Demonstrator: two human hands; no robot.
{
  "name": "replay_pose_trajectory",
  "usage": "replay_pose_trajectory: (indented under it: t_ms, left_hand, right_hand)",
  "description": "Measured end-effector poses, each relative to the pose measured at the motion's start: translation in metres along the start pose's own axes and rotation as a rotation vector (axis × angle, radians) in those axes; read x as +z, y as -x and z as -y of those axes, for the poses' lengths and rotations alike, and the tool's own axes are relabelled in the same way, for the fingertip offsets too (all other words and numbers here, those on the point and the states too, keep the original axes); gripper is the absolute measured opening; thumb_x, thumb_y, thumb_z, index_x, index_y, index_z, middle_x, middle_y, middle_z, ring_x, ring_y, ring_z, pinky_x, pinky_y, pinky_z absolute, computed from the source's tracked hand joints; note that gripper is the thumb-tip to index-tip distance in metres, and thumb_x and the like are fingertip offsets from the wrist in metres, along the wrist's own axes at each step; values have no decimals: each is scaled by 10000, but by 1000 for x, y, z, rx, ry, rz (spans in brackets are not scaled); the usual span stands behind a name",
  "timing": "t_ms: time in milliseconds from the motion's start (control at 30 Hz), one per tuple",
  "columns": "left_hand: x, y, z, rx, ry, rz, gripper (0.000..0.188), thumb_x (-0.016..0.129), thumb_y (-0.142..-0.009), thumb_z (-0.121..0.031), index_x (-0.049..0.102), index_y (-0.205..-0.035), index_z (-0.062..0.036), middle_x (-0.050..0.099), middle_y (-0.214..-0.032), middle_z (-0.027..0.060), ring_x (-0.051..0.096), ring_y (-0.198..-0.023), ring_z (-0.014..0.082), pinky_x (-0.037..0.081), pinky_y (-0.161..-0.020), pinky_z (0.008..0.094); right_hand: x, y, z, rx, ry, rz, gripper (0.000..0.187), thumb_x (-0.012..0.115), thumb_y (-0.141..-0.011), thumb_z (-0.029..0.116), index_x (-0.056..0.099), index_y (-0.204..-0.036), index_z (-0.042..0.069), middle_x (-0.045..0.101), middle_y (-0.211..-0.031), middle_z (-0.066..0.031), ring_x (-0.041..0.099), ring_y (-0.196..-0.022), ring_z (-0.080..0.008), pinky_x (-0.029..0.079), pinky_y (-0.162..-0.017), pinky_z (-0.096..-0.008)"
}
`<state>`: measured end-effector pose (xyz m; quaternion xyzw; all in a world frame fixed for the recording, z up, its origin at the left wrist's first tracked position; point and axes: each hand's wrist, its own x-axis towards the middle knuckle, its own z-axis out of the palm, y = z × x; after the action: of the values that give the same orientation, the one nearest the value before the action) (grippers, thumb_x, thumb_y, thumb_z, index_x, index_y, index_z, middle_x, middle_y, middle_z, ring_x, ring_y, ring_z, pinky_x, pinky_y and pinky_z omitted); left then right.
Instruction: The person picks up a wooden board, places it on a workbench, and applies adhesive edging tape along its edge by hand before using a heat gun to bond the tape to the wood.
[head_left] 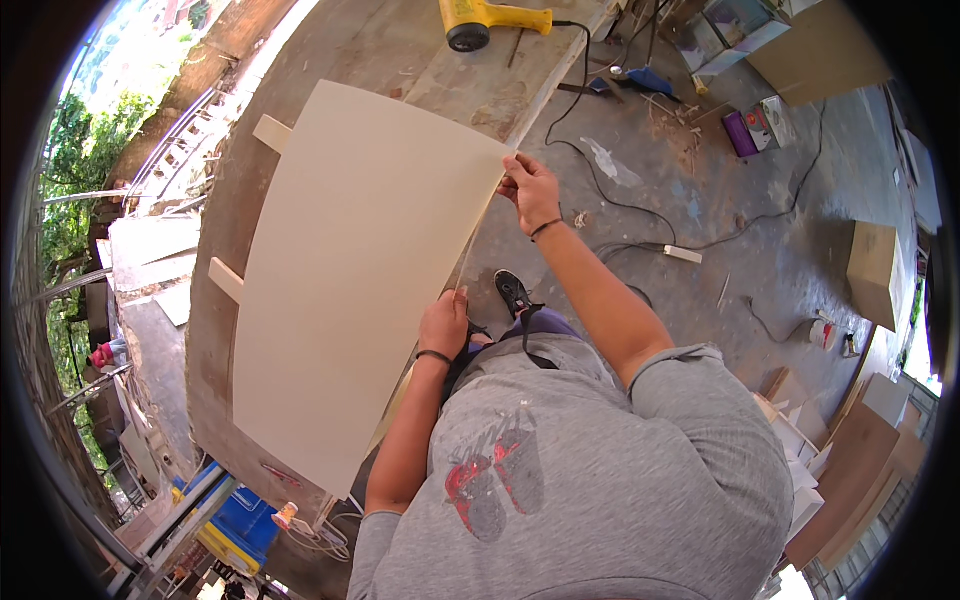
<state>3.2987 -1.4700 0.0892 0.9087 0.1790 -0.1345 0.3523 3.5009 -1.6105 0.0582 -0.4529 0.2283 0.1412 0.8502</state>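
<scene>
A large cream panel lies flat on the workbench, raised on wooden strips that poke out beyond its left side. My right hand is closed at the panel's far right corner, thumb and fingers pinching a thin edging strip against the edge. Farther down the same edge, my left hand is closed with the thumb up, around the lower part of that strip. The strip hangs narrowly along the panel's side between both hands. What lies inside the left fingers is partly hidden.
A yellow heat gun rests at the bench's far end, its black cord trailing to the floor. An extension socket, a purple-and-white box and scraps lie on the floor at right. Boards lean at lower right. A blue bin stands lower left.
</scene>
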Motion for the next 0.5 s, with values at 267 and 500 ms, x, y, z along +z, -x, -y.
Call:
replay_pose_trajectory:
  t_ms: [267, 500]
  left_hand:
    - [11, 2, -5, -49, -18, -10, 470, 401, -973, -402, 603, -798, -15, 612, -731, 238, 594, -741, 441, 447, -630, 508]
    - [16, 1, -1, -15, 110, -66, 454, 439, -969, -385, 654, -870, 2, 640, -767, 223, 626, -774, 404, 478, -671, 445]
  right_hand:
    - [-3, -3, 2, -98, 18, 33, 395, 698, -829, 101, 544, -1169, -29, 597, -861, -32, 590, -665, -103, 554, -567, -254]
    - [-5, -5, -3, -135, 13, 45, 435, 712, -818, 92, 537, -1203, -14, 585, -909, -44, 600, -703, -117, 551, -580, -254]
